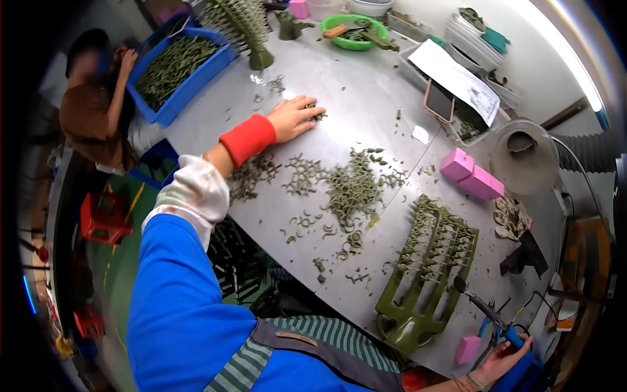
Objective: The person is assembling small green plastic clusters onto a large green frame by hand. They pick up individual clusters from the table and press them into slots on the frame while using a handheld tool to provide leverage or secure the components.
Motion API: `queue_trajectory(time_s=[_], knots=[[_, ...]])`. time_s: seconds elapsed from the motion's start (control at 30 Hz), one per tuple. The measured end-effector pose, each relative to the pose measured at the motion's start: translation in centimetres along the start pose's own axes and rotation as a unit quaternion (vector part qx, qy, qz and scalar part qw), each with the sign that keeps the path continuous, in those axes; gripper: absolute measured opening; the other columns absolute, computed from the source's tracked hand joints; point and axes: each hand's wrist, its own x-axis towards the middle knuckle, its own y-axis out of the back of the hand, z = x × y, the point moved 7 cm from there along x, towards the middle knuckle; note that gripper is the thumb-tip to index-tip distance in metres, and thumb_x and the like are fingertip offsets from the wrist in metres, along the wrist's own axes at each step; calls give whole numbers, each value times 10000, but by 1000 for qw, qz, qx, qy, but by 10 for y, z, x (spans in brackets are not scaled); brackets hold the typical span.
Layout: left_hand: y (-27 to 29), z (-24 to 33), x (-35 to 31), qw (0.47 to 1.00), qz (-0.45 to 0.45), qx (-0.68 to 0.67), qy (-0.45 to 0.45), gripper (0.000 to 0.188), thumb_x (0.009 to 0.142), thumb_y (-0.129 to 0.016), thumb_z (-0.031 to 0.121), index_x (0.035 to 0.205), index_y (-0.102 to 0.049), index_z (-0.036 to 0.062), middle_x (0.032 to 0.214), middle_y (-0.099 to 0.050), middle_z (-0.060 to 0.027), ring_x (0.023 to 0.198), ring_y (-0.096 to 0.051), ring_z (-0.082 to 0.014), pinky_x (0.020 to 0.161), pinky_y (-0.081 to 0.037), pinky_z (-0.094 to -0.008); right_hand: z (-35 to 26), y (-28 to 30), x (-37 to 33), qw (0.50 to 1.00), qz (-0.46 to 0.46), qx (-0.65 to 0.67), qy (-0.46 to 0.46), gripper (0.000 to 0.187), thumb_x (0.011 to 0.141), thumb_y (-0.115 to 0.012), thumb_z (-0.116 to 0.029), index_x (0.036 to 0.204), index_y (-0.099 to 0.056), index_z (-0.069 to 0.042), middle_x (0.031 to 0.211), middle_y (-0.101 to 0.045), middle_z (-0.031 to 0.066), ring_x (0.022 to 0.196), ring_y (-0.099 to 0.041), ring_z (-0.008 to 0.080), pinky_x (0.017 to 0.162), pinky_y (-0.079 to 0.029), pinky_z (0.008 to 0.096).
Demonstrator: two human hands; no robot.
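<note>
Pieces (353,193), green, likely light, stiff, best pinched singly, lie beside far, spread left hand (293,120); near right, right hand (501,363) grips blue-handled tool (513,336).

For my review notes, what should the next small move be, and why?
Perhaps the left hand should pick up one of the small green pieces by its fingers: the right hand holds a blue-handled tool near the green slatted frame, which shows bare stretches.

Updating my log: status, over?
Left hand at small pieces. Right hand holding blue-handled tool. Green pronged frame nearby. Pink block near right hand.
</note>
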Motion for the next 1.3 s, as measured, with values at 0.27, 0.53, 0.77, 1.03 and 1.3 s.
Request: queue_trajectory(time_s=[0.27, 0.53, 0.77, 1.03, 1.3], knots=[[48, 45, -121, 996, 54, 26, 63, 472, 845, -605, 195, 1300, -495, 136, 1328, -433, -146, 1282, -342, -347, 1068, -272, -479, -1, -12, -4, 999, -19, 11, 43, 264, 921, -574, -306, 857, -564, -49, 752, -575, 13, 502, -535, 31, 391, -411, 124], [9, 116, -98, 998, 1, 8, 56, 614, 811, -658, 279, 1351, -425, 105, 1372, -374, -198, 1255, -344, -383, 1039, -308, -452, 4, -5, -4, 999, -27, 44, -1, 279, 914, -581, -324, 827, -555, -60, 723, -580, 0, 491, -532, 30, 391, -403, 122], [-32, 144, -76, 972, 103, -51, 206, 630, 877, -443, 605, 1381, -407, 229, 1455, -287, -190, 1370, -179, -409, 1098, -91, -553, 11, 3, -5, 997, -18, 76, -11, 252, 917, -578, -307, 843, -568, -67, 768, -567, -15, 459, -484, 32, 383, -380, 129], [-44, 182, -33, 969, 94, -124, 192, 685, 857, -439, 643, 1376, -405, 198, 1454, -279, -210, 1389, -130, -390, 1097, -52, -568, 18, 13, 9, 995, -12, 95, -13, 262, 919, -575, -299, 836, -578, -50, 737, -586, 10, 456, -504, 41, 377, -386, 135], [33, 112, -96, 935, 220, 77, 266, 215, 812, -505, 79, 1004, -601, 71, 1040, -555, -118, 1000, -502, -273, 831, -425, -403, 12, 17, 10, 997, -2, 76, 23, 272, 914, -586, -298, 809, -574, -47, 644, -585, 18, 457, -515, 44, 383, -408, 135]])
